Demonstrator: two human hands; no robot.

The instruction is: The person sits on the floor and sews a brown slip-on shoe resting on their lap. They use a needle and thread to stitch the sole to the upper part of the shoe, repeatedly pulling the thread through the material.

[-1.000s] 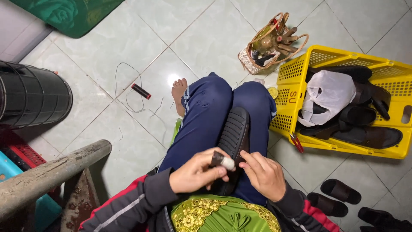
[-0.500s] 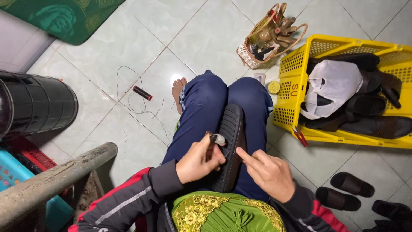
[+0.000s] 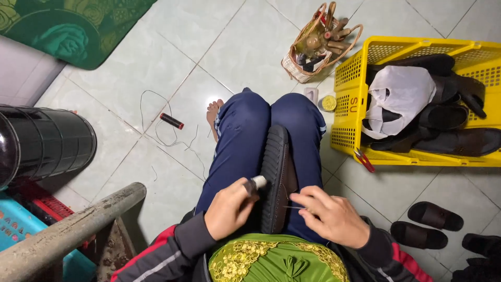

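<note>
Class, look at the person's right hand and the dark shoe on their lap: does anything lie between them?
Nothing visible does. The right hand sits beside the dark shoe, fingers pinching a thin needle that reaches its side. The left hand holds a small tool against the shoe's other side.

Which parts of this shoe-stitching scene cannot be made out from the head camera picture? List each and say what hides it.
- Tool tip in the left hand: covered by the fingers.
- Thread or needle at the right hand: too thin to tell apart.
- Far side of the dark shoe on the lap: turned away.
- Contents under the white bag in the yellow basket: covered.
- Sandals, lower right: cut by the edge.
</note>
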